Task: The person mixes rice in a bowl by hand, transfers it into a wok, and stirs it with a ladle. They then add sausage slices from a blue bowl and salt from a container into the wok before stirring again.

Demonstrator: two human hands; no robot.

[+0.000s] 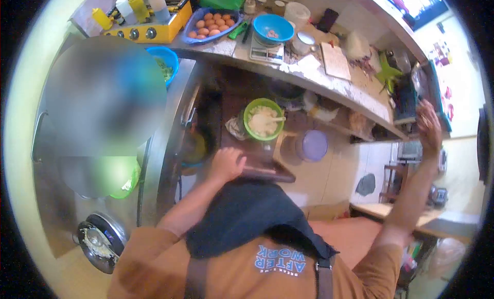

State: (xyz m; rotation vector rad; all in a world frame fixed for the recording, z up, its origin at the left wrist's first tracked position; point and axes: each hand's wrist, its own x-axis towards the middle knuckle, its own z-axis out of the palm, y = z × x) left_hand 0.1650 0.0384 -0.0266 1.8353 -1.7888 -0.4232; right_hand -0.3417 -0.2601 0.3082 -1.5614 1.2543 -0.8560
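My left hand (228, 164) hangs loosely half-curled in front of my dark apron, near the edge of a dark wooden surface (260, 170). No object shows in it. Beyond it stands a green bowl (250, 131) of pale, crumbly food with a light-handled utensil (275, 119) in it. My right hand (428, 125) is raised at the far right, fingers stretched toward a dish rack (437, 93). Nothing shows in that hand, though its fingertips are small and blurred against the rack.
The counter holds a blue basket of eggs (199, 40), a blue bowl (254, 29) on a kitchen scale (267, 54), and a cutting board (334, 61). A lidded tub (312, 146) stands below. At left are a yellow stove (167, 29) and a dirty pan (103, 264).
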